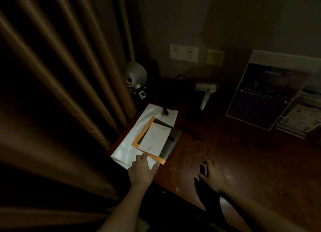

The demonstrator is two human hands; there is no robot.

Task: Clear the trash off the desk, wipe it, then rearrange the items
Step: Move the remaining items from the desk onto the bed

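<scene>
A stack of papers lies at the left end of the dark wooden desk: a white plastic bag or sheet at the bottom, an orange folder on it, a white notepad on top, and a grey sheet to the right. My left hand rests with its fingers on the near edge of the white sheet, touching the orange folder's corner. My right hand hovers over or rests on the bare desk, fingers loosely spread, holding nothing. A black pen lies beside the stack.
A brown curtain hangs along the left. At the back stand a grey desk lamp, a white hair dryer, wall sockets, and a leaning dark poster board with brochures at the right. Small scraps dot the desk surface.
</scene>
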